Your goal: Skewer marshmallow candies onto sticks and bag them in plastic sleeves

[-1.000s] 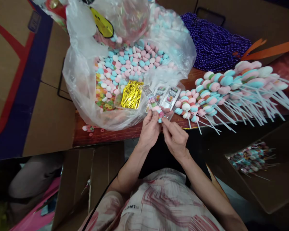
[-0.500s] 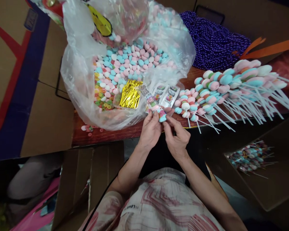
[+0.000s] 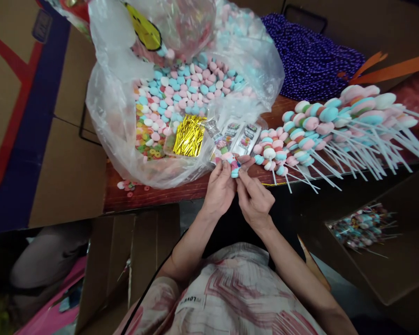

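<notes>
At the table's front edge, both hands hold a candy skewer (image 3: 234,170) with pink, white and blue pieces, in what looks like a printed clear wrapper. My left hand (image 3: 220,190) pinches it from the left with thumb and forefinger. My right hand (image 3: 254,197) has its fingertips closed on its lower right side; its stick is hidden. Just beyond lie small printed clear bags (image 3: 246,136) and a clear tray of gold twist ties (image 3: 189,135). To the right, unwrapped candy skewers (image 3: 305,136) are piled with white sticks pointing toward me.
A big plastic bag (image 3: 106,116) of loose candies (image 3: 195,86) lies open on the wooden table (image 3: 160,194). Purple beads (image 3: 310,58) are heaped at the back right. Below right, a cardboard box (image 3: 401,265) contains wrapped skewers (image 3: 363,227). Another box (image 3: 150,242) stands below left.
The fingers of my right hand have drawn in a little toward the candy skewer. My left hand keeps its pinch, and the things on the table stay in place.
</notes>
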Action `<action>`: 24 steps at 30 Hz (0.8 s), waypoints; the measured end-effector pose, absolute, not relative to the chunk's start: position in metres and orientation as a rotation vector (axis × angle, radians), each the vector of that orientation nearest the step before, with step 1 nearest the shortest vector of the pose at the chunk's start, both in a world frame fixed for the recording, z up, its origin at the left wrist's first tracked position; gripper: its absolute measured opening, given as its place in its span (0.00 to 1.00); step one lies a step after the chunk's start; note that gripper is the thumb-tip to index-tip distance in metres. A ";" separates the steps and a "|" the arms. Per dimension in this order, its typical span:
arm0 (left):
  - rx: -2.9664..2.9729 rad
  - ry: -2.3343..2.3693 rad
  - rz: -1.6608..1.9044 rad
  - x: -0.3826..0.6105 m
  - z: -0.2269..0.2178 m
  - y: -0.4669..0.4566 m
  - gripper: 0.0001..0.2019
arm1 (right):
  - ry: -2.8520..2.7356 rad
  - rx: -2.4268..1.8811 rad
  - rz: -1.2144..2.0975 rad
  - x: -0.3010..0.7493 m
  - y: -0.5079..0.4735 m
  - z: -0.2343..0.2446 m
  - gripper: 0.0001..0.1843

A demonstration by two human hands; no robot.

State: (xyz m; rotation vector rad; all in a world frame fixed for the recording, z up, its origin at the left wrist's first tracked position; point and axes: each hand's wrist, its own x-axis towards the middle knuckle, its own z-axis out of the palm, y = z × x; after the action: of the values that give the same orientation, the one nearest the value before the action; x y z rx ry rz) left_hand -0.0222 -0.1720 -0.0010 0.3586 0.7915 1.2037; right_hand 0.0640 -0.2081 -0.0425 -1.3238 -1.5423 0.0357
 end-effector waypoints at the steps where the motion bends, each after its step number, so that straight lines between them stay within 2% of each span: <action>1: 0.355 0.792 1.205 -0.022 -0.001 -0.172 0.07 | -1.566 -1.335 0.015 0.065 -0.208 -0.044 0.15; 6: 0.314 0.788 1.228 -0.023 -0.005 -0.173 0.06 | -1.613 -1.321 -0.033 0.067 -0.206 -0.047 0.16; 14: 0.385 0.800 1.163 -0.023 -0.007 -0.171 0.05 | -1.436 -1.326 0.251 0.061 -0.204 -0.034 0.16; 19: 0.332 0.828 1.201 -0.022 -0.004 -0.170 0.05 | -1.425 -1.314 0.153 0.057 -0.207 -0.037 0.18; 24: 0.258 0.849 1.243 -0.023 -0.003 -0.170 0.01 | -1.499 -1.314 0.097 0.060 -0.211 -0.044 0.19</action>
State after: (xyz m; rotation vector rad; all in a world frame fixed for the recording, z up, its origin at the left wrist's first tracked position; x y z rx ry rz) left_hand -0.0227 -0.1699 -0.0027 0.2577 0.8486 1.2427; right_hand 0.0604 -0.2109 -0.0440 -1.3143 -1.4985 0.0973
